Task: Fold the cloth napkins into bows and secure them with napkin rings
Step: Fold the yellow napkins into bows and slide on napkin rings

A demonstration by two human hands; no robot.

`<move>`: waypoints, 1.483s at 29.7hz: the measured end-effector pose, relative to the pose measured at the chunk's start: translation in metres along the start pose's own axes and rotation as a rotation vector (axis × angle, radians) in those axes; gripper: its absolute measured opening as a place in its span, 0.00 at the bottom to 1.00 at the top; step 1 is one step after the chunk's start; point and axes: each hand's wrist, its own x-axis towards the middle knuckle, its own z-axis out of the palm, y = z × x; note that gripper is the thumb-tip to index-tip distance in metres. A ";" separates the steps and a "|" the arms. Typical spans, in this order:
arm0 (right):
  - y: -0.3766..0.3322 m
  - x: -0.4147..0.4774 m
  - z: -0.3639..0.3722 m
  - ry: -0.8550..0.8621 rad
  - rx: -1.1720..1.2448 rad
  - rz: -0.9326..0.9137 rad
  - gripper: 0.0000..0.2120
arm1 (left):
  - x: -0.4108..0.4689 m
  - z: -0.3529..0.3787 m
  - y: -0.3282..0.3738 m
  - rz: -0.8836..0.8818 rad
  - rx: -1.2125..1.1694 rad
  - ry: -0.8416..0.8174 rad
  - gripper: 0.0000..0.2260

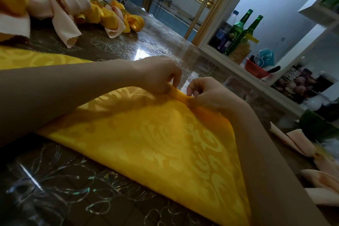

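Dark glossy table (55,180), covered with an etched flower pattern, carries the work. Far left I note a pile of bows (77,7), yellow and peach, apparently finished; whether each has its ring I cannot tell. Below it a second yellow cloth (36,58) lies flat.

Centre: the yellow napkin (165,143) is spread on the table, its far edge gathered into a small ridge. The left hand (159,77) pinches that ridge between thumb and curled fingers. The right hand (207,95), just beside it, pinches the same fold likewise.

Right edge: folded peach napkins (297,143), with green bottles (240,29) on a shelf beyond.

Assessment: this napkin is at its first pleat. Pleating, cinching and ringing are all outstanding, and I see no loose ring.
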 end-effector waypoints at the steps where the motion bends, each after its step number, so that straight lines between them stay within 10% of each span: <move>1: -0.002 -0.001 0.000 -0.017 -0.017 -0.002 0.13 | -0.001 0.000 0.003 -0.003 0.000 -0.023 0.10; 9: -0.015 -0.005 -0.005 -0.209 -0.158 0.098 0.08 | 0.004 -0.006 -0.001 -0.244 -0.432 -0.174 0.10; 36: -0.035 -0.012 0.005 -0.225 -0.507 0.058 0.09 | 0.001 -0.019 0.014 -0.278 -0.253 -0.446 0.14; 44: -0.027 -0.011 -0.009 -0.300 -0.226 0.124 0.06 | -0.003 -0.016 0.009 -0.217 -0.170 -0.347 0.08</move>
